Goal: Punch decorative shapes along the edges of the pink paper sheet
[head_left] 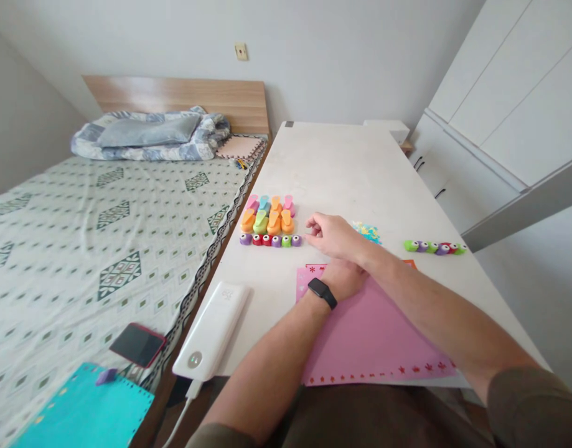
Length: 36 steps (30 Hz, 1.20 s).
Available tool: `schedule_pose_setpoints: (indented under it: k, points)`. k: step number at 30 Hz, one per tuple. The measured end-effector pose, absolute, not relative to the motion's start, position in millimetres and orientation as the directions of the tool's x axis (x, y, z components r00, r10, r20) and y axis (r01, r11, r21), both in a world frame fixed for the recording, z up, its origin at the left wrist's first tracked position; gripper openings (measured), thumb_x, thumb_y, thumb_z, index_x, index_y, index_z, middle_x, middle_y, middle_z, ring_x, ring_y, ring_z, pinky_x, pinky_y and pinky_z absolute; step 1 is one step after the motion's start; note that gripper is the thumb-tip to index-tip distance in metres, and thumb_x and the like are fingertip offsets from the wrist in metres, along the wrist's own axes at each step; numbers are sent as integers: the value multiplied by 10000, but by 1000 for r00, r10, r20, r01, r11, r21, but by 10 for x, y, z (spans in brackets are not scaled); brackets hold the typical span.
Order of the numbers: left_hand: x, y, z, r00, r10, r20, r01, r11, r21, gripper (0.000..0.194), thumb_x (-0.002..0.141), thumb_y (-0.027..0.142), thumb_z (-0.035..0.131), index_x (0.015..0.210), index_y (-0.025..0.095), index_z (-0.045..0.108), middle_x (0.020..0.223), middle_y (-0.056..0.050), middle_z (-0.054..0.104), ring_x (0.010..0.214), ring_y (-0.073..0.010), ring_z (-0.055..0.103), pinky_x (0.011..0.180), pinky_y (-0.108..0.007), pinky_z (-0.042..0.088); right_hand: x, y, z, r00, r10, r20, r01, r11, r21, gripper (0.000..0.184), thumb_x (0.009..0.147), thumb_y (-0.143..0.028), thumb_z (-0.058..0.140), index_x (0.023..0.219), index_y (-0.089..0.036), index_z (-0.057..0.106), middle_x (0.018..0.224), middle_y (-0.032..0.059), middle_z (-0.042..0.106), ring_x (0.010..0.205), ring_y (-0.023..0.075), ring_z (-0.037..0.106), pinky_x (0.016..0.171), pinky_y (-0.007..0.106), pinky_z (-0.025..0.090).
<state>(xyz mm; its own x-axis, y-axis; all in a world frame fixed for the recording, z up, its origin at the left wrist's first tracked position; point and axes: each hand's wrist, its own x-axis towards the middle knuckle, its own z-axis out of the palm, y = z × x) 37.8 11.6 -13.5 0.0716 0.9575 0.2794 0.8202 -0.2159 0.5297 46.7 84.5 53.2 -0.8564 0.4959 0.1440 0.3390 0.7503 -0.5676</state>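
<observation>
My right hand (331, 236) reaches across the white table (342, 168), its fingers curled together in a pinch just right of a row of small round punches (271, 240). What the pinch holds, if anything, is hidden. Behind that row stand two rows of larger coloured lever punches (267, 215). My left hand (344, 278), with a black band on its wrist, rests on the top edge of a pink paper sheet (374, 336). Its fingers are covered by my right wrist.
A second row of small punches (435, 247) lies at the table's right edge, and a heap of paper cut-outs (367, 231) beyond my right hand. A white power bank (213, 330) lies front left. On the bed sit a phone (137, 344) and teal paper (80, 414).
</observation>
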Motion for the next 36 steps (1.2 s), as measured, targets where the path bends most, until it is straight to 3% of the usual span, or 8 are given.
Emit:
schedule_pose_setpoints:
  k: [4, 7, 11, 15, 20, 27, 31, 36]
  points:
    - [337, 114, -90, 100, 979, 175, 837, -178, 517, 269, 950, 242, 548, 1173, 178, 685, 1149, -112, 739, 1103, -278, 676, 990, -446, 533, 994, 1047, 675, -799, 563, 213, 365, 734, -572, 271, 892, -336, 685, 1129, -206, 663, 963, 45, 754, 792, 175, 685, 742, 290, 512]
    - [319, 104, -38, 121, 984, 129, 862, -169, 478, 219, 952, 229, 524, 1071, 199, 705, 1008, -81, 754, 975, -253, 706, 912, -411, 534, 1481, 1356, 693, -703, 671, 236, 488, 697, -525, 286, 870, -357, 703, 1112, -205, 689, 989, 66, 759, 853, 210, 698, 784, 329, 536]
    - [319, 106, -24, 123, 983, 134, 863, -172, 474, 224, 952, 223, 523, 1078, 204, 707, 1011, -70, 755, 971, -240, 708, 902, -388, 518, 2184, 1848, 555, -615, 738, 279, 657, 675, -335, 299, 867, -372, 682, 1089, -177, 730, 1061, 108, 764, 927, 263, 702, 852, 398, 537]
    - [324, 117, -53, 122, 982, 141, 855, -176, 488, 216, 971, 247, 520, 1071, 204, 706, 1015, -69, 757, 979, -234, 708, 894, -375, 510, 2719, 2113, 321, -652, 725, 222, 729, 680, -80, 367, 818, -425, 704, 1092, -189, 767, 1158, 145, 742, 1096, 341, 657, 1012, 498, 444]
    - [324, 128, -91, 113, 978, 176, 846, -188, 499, 174, 967, 280, 563, 1047, 201, 697, 991, -60, 754, 948, -224, 704, 874, -360, 504, 2883, 2105, 86, -669, 719, 189, 731, 682, -4, 302, 797, -416, 708, 1035, -252, 797, 1126, 115, 739, 1082, 334, 607, 966, 476, 415]
    - [316, 135, -118, 123, 972, 202, 826, -213, 521, 141, 964, 273, 587, 1026, 198, 689, 957, -45, 747, 906, -201, 696, 843, -329, 499, 2794, 2043, -4, -653, 708, 270, 703, 699, -132, 158, 829, -345, 693, 908, -228, 763, 1029, 107, 763, 1037, 326, 615, 971, 488, 425]
    - [324, 136, -111, 125, 971, 204, 822, -217, 527, 132, 963, 266, 594, 1019, 195, 689, 951, -45, 748, 888, -197, 692, 829, -322, 497, 2688, 1808, 92, -573, 720, 392, 614, 694, -378, 169, 853, -357, 700, 970, -235, 702, 1072, 91, 764, 1053, 301, 651, 960, 454, 475]
    - [333, 148, -99, 119, 972, 201, 804, -213, 555, 135, 967, 232, 584, 1029, 183, 694, 972, -56, 752, 885, -186, 689, 819, -307, 502, 2532, 1490, 185, -583, 748, 318, 445, 621, -645, 165, 885, -301, 680, 1022, -258, 600, 1187, 57, 752, 971, 231, 703, 840, 376, 521]
